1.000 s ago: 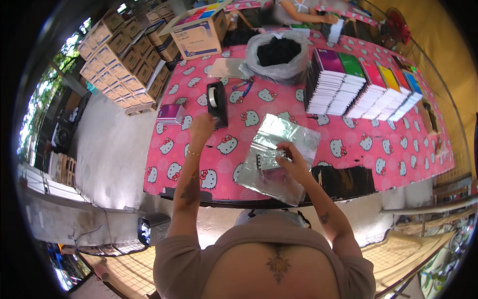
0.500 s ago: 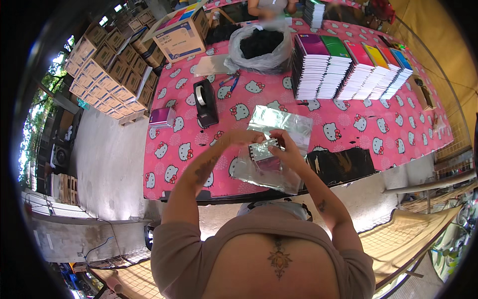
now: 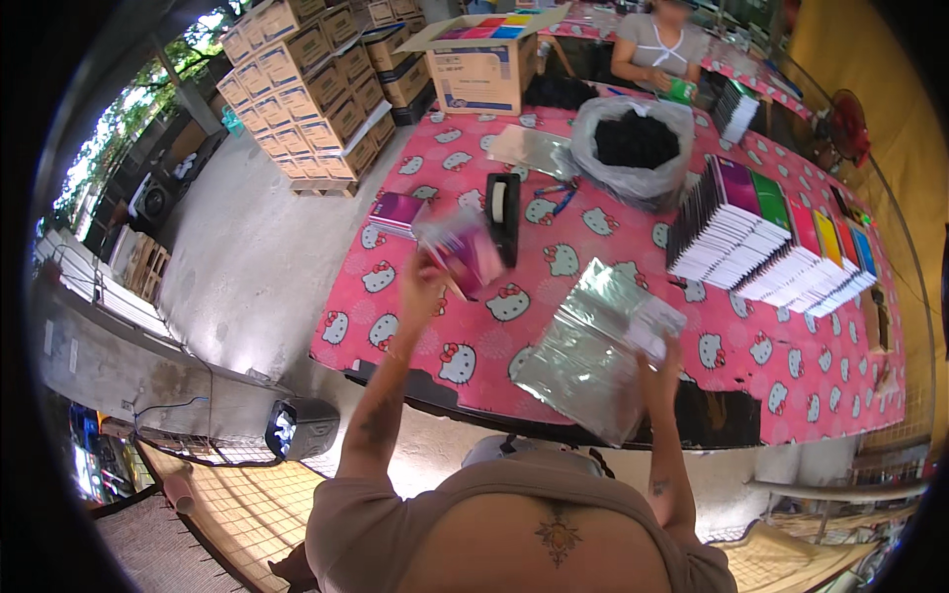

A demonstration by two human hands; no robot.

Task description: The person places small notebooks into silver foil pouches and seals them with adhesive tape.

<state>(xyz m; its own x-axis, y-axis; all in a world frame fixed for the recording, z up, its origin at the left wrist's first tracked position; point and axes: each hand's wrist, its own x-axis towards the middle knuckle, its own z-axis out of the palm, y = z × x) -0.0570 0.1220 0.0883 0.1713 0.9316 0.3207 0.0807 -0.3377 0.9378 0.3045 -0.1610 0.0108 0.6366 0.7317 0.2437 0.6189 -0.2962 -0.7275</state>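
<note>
The left hand (image 3: 420,282) is raised over the pink patterned table (image 3: 474,346), fingers closed around one blurred, clear-wrapped purple packet (image 3: 463,249). The right hand (image 3: 657,358) pinches the top one of a stack of silver foil bags (image 3: 583,351) near the table's front edge. One black tape dispenser (image 3: 502,212) stands just beyond the packet; one purple booklet (image 3: 395,211) lies to its left.

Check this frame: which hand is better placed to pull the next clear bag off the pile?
Right, probably. The right hand already rests at the top edge of the pile of clear bags, while the left hand is raised away to the left, holding a packed purple item.
</note>
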